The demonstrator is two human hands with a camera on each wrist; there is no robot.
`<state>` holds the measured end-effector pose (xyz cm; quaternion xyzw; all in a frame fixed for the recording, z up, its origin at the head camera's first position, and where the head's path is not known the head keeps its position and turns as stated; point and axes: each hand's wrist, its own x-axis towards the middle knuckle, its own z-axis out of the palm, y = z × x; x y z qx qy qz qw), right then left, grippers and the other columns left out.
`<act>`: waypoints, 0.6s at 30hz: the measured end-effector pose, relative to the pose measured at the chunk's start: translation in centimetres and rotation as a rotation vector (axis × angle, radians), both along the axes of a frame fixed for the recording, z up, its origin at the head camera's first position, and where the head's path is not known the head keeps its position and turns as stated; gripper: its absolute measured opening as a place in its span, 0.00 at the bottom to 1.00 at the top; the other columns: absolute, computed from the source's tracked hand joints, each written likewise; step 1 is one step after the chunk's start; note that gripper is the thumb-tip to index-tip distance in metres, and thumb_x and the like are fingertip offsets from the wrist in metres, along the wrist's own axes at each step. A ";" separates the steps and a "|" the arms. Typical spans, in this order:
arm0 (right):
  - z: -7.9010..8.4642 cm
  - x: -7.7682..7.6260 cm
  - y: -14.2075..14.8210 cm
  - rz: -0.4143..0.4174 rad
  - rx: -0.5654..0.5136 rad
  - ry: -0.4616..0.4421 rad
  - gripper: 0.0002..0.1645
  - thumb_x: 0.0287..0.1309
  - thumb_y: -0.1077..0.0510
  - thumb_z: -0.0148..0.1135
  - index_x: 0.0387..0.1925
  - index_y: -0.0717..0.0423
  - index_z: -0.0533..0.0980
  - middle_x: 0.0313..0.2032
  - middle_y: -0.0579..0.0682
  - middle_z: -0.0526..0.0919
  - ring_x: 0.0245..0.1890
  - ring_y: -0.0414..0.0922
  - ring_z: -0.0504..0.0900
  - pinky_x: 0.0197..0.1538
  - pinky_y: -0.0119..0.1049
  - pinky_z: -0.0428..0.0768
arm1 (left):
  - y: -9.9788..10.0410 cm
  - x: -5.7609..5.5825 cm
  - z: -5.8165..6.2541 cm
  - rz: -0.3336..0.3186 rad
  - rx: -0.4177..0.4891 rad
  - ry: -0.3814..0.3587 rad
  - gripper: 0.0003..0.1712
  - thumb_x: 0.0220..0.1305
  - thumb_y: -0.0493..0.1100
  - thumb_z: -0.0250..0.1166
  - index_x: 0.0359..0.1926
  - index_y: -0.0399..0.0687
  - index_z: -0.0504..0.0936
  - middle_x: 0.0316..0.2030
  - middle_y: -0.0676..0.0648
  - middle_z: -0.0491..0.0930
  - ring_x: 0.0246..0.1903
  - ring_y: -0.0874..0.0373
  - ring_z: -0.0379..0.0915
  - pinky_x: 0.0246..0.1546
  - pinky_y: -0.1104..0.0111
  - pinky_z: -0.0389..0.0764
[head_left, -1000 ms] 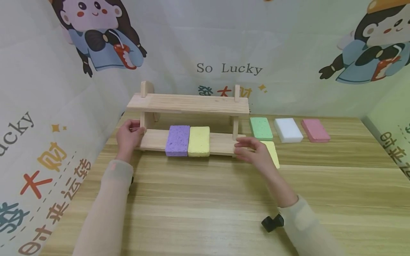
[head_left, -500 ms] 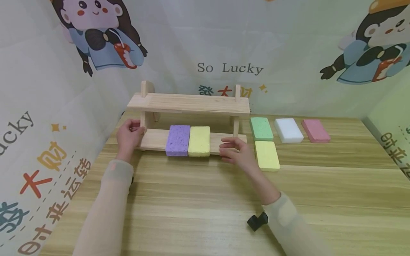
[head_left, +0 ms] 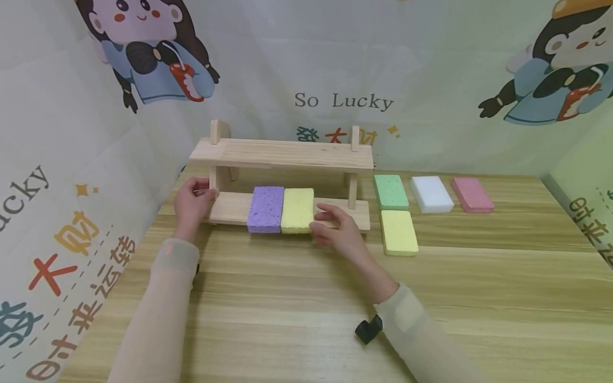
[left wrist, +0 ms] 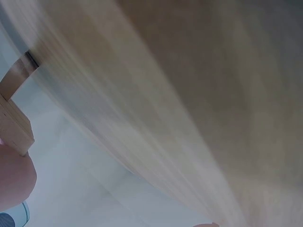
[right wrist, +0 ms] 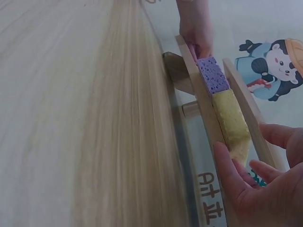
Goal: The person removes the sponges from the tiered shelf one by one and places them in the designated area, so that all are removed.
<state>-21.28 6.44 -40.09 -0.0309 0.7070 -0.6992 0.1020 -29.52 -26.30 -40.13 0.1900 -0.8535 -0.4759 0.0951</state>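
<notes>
A two-tier wooden shelf point(head_left: 282, 153) stands on the table, its left end gripped by my left hand point(head_left: 191, 202) beside the upright. Side by side on its lower board lie a purple sponge point(head_left: 265, 209) and a yellow sponge point(head_left: 298, 210), both reaching out over the front edge. My right hand point(head_left: 337, 229) is at the right side of this yellow sponge, fingers loosely spread. In the right wrist view the right hand's fingertips are right at the yellow sponge point(right wrist: 231, 116), with the purple sponge point(right wrist: 213, 74) behind it. Mostly wood fills the left wrist view.
Right of the shelf, a second yellow sponge point(head_left: 399, 233) lies in front of a green sponge point(head_left: 391, 191). A white sponge point(head_left: 432, 194) and a pink sponge point(head_left: 472, 194) continue the back row. A printed cloth point(head_left: 258, 69) hangs behind the table.
My right hand has moved left along the shelf's front, from its right end to the side of the yellow sponge on the board. The left hand stays on the shelf.
</notes>
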 end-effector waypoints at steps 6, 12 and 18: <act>0.0 -0.1 -0.9 -0.060 0.031 0.004 0.31 0.63 0.65 0.64 0.67 0.59 0.69 0.54 0.61 0.76 0.36 0.43 0.85 0.44 0.42 0.87 | 0.0 0.0 0.0 0.002 -0.004 -0.002 0.19 0.67 0.41 0.64 0.58 0.43 0.77 0.50 0.44 0.79 0.39 0.67 0.73 0.39 0.80 0.71; -0.1 -0.2 -1.4 -0.098 0.022 0.003 0.29 0.62 0.68 0.64 0.64 0.61 0.70 0.50 0.59 0.75 0.30 0.40 0.82 0.40 0.37 0.87 | 0.0 0.0 0.0 0.009 -0.012 0.020 0.18 0.67 0.41 0.64 0.56 0.43 0.78 0.49 0.45 0.79 0.40 0.67 0.73 0.40 0.79 0.71; -0.2 -0.2 -1.3 -0.110 -0.006 -0.012 0.29 0.61 0.70 0.63 0.64 0.61 0.70 0.51 0.59 0.74 0.31 0.38 0.81 0.40 0.34 0.87 | -0.1 0.1 -0.1 0.002 -0.024 0.025 0.19 0.66 0.41 0.64 0.57 0.42 0.78 0.49 0.44 0.80 0.37 0.71 0.71 0.39 0.80 0.71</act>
